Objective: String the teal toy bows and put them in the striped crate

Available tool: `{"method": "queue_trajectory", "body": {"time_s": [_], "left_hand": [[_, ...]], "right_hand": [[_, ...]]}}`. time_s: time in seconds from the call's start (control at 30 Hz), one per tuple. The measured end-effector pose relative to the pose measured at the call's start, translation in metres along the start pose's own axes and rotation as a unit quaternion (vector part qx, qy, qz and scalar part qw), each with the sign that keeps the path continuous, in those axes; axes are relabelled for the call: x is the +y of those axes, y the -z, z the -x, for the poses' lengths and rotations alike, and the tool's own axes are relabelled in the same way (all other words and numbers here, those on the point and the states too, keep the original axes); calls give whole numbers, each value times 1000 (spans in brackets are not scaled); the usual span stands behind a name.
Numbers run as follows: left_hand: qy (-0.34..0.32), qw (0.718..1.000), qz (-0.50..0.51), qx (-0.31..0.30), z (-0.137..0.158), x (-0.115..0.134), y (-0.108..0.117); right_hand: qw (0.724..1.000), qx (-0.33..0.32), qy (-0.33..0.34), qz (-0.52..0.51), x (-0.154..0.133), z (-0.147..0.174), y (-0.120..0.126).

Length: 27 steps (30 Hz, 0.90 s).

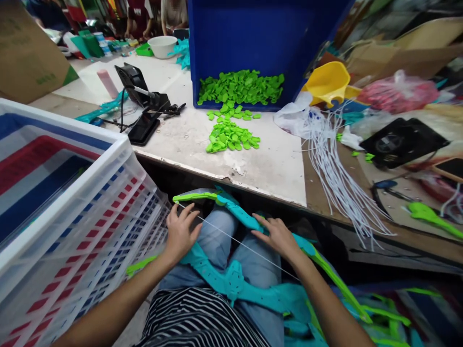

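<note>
A turquoise toy bow with lime-green tips (237,210) lies across my lap, at the table's front edge. Its thin white string (235,239) runs slantwise from the left green tip toward my right forearm. My left hand (182,231) is at that left tip, fingers spread over the string; whether it presses on the string I cannot make out. On the bow's turquoise limb, my right hand (277,236) has thumb and forefinger around its edge. A second turquoise bow (231,282) rests on my thighs, nearer my body, partly under my forearms.
A white plastic crate (123,144) stands at left. On the table, a blue bin (249,43) lies tipped, spilling small green pieces (231,136). White strings (333,164) hang over the edge at right. A phone (143,128) and black fan (135,82) sit left. More bows (387,318) lie lower right.
</note>
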<state>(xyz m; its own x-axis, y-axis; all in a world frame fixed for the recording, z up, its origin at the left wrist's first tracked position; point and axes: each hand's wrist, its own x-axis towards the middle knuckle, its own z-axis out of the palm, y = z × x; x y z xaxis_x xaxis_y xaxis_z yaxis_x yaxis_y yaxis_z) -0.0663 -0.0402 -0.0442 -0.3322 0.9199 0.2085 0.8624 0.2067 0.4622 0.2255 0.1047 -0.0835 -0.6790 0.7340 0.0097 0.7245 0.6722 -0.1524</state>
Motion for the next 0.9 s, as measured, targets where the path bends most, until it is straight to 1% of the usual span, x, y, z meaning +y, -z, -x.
{"method": "queue_trajectory", "body": {"time_s": [0.07, 0.1, 0.17, 0.23, 0.3, 0.33, 0.4, 0.47, 0.5, 0.53, 0.57, 0.63, 0.67, 0.73, 0.77, 0.83, 0.9], "left_hand": [[-2, 999, -27, -45, 7, 2, -3], [-7, 997, -35, -73, 10, 0, -3], [-26, 992, -38, -120, 14, -4, -4], [-63, 987, -23, -146, 15, -3, -4], [-119, 977, 7, -178, 14, 3, -7], [-154, 965, 21, -210, 14, 8, -9], [-222, 926, 38, -305, 14, 20, -16], [-256, 876, 41, -406, 18, 32, -24], [-255, 858, 38, -444, 21, 38, -29], [-239, 849, 32, -470, 24, 43, -34], [-211, 847, 23, -488, 27, 48, -39], [-145, 846, 11, -513, 28, 56, -48], [-117, 840, 15, -530, 27, 59, -52], [-82, 817, 48, -569, 23, 63, -60], [-73, 805, 71, -584, 20, 65, -63], [-57, 795, 113, -593, 15, 65, -68], [-44, 795, 151, -586, 13, 63, -70]], "right_hand": [[1000, -15, -14, 19, -7, -16, 19], [999, -8, -29, 23, -11, -28, 30], [997, 46, -68, 14, -23, -64, 49], [986, 125, -108, -13, -35, -114, 63], [976, 180, -112, -45, -46, -168, 71], [972, 195, -116, -59, -51, -194, 73], [969, 191, -138, -80, -59, -234, 76], [967, 173, -160, -98, -61, -253, 76], [965, 166, -173, -109, -60, -253, 77], [961, 162, -187, -126, -57, -248, 77], [955, 158, -202, -152, -53, -237, 77], [933, 143, -241, -227, -39, -206, 79], [918, 134, -261, -269, -32, -188, 81], [887, 113, -297, -336, -15, -154, 86], [876, 102, -312, -354, -7, -139, 89], [869, 80, -335, -355, 9, -116, 96], [879, 57, -350, -318, 23, -102, 102]]}}
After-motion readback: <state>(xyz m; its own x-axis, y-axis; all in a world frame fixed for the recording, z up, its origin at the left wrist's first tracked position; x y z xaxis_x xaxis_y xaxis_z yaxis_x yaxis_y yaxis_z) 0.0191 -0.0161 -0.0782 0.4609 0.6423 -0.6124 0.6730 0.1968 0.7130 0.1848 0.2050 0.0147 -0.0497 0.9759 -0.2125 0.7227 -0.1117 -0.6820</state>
